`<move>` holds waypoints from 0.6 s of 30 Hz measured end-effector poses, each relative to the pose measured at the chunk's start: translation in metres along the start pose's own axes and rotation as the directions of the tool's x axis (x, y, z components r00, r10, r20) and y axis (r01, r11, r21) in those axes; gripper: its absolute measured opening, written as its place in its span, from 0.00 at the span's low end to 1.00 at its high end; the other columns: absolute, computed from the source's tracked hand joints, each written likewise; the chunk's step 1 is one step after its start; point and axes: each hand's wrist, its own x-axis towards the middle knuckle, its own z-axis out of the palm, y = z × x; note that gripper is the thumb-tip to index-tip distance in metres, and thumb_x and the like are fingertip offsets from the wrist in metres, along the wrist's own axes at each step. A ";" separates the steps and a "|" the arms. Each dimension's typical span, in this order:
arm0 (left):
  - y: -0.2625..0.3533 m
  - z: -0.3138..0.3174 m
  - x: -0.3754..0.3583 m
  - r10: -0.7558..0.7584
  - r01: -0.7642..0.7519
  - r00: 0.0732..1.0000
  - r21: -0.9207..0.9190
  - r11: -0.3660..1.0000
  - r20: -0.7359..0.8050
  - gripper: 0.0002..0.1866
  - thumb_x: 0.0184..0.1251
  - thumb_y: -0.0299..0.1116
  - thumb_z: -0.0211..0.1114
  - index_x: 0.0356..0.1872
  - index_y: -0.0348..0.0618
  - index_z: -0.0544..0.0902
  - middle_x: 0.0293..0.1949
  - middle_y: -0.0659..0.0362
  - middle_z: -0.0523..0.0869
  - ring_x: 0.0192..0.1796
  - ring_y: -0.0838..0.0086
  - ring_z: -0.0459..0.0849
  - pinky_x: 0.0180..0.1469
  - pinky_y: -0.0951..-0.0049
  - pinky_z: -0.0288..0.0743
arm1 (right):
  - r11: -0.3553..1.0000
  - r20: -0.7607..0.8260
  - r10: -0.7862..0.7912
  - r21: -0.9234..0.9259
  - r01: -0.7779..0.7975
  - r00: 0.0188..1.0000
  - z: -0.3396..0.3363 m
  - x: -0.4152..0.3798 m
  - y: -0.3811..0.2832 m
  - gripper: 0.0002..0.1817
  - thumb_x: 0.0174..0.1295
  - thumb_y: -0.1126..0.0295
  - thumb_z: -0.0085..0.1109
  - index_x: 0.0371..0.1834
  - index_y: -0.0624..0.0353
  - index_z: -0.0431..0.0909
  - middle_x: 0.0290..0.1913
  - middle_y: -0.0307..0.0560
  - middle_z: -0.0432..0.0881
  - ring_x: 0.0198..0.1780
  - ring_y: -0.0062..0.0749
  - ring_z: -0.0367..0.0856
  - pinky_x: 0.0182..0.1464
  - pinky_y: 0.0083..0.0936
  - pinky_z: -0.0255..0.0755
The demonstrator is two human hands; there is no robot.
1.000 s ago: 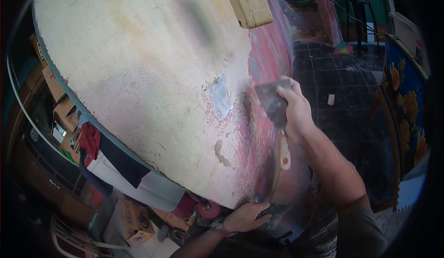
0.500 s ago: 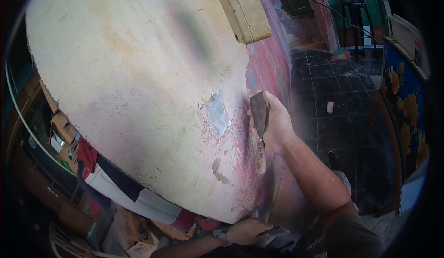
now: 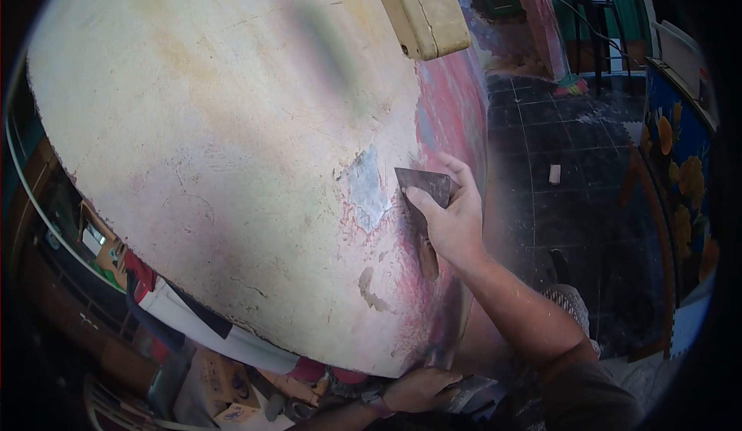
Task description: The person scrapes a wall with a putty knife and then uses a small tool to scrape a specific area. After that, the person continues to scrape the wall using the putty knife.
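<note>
A pale wall (image 3: 255, 130) with peeling paint fills most of the view, with a bare grey patch (image 3: 369, 188) and pink paint beside its right edge. My right hand (image 3: 456, 215) grips a putty knife (image 3: 423, 191) by its dark blade, thumb across the face and fingers behind it. The blade lies close to the wall corner, right of the grey patch, and its handle points down. My left hand (image 3: 421, 390), with a band at the wrist, is low at the wall's bottom edge, fingers curled beside a flat greyish piece (image 3: 471, 389). I cannot tell what it holds.
A cream box-like fixture (image 3: 425, 14) juts out at the top of the wall. On the right, a dark tiled floor (image 3: 556, 222) carries a small pale block (image 3: 555, 174). A black stool (image 3: 595, 22) stands far back. Cardboard boxes (image 3: 224, 385) and cloth (image 3: 185, 311) sit lower left.
My right hand has turned the putty knife so its blade faces me and tilts left, towards the grey patch. My left hand stays low. The view has shifted slightly.
</note>
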 end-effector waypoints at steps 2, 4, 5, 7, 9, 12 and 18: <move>0.000 -0.001 0.001 -0.009 0.009 1.000 0.007 1.000 0.009 0.20 0.82 0.36 0.67 0.64 0.32 0.85 0.49 0.38 0.92 0.53 0.42 0.92 0.58 0.47 0.84 | 0.999 0.037 0.014 -0.032 -0.012 0.999 -0.002 0.005 0.003 0.19 0.76 0.74 0.71 0.67 0.66 0.83 0.50 0.47 0.93 0.46 0.25 0.90 0.52 0.25 0.83; -0.004 0.001 0.000 0.003 -0.004 1.000 0.033 0.999 0.016 0.23 0.85 0.38 0.65 0.70 0.34 0.84 0.51 0.38 0.93 0.54 0.43 0.92 0.60 0.47 0.84 | 0.995 0.047 0.081 0.050 -0.083 0.996 -0.001 0.006 0.006 0.14 0.78 0.72 0.70 0.62 0.65 0.87 0.48 0.46 0.93 0.46 0.24 0.90 0.51 0.25 0.83; -0.003 -0.001 -0.001 0.003 -0.004 1.000 0.038 0.999 0.005 0.22 0.85 0.38 0.66 0.70 0.34 0.84 0.50 0.38 0.93 0.53 0.43 0.92 0.59 0.47 0.84 | 0.989 0.054 0.114 0.090 -0.118 0.992 -0.001 0.006 0.006 0.11 0.79 0.72 0.70 0.59 0.64 0.89 0.47 0.45 0.94 0.46 0.23 0.90 0.51 0.26 0.83; 0.003 -0.003 -0.001 0.007 -0.006 1.000 0.044 0.999 -0.023 0.22 0.84 0.37 0.66 0.70 0.34 0.84 0.49 0.38 0.93 0.51 0.43 0.93 0.58 0.47 0.85 | 0.996 0.071 0.051 0.068 -0.056 0.996 0.004 0.014 -0.002 0.12 0.79 0.72 0.69 0.60 0.65 0.88 0.47 0.44 0.94 0.46 0.23 0.89 0.51 0.26 0.83; 0.009 -0.005 0.000 0.004 -0.005 1.000 -0.014 1.000 -0.012 0.18 0.83 0.36 0.66 0.63 0.33 0.85 0.47 0.38 0.92 0.50 0.42 0.92 0.55 0.46 0.84 | 0.998 0.121 -0.046 -0.038 0.051 0.992 0.006 0.025 -0.016 0.12 0.80 0.73 0.68 0.62 0.65 0.88 0.48 0.45 0.95 0.48 0.24 0.90 0.53 0.27 0.83; 0.001 -0.001 -0.006 0.023 -0.022 0.999 0.003 1.000 -0.035 0.16 0.83 0.35 0.65 0.59 0.32 0.85 0.45 0.38 0.91 0.50 0.41 0.92 0.54 0.45 0.84 | 0.933 0.218 -0.241 -0.217 0.288 0.946 0.003 0.026 -0.033 0.13 0.82 0.73 0.66 0.63 0.65 0.88 0.52 0.49 0.95 0.51 0.29 0.93 0.56 0.29 0.84; 0.004 -0.004 0.001 0.025 -0.025 0.999 0.012 1.000 -0.042 0.15 0.83 0.36 0.64 0.58 0.34 0.85 0.45 0.38 0.91 0.49 0.41 0.92 0.54 0.45 0.84 | 0.714 0.320 -0.484 -0.393 0.579 0.815 -0.004 -0.020 -0.015 0.14 0.77 0.79 0.67 0.63 0.64 0.87 0.57 0.62 0.93 0.59 0.56 0.94 0.63 0.39 0.86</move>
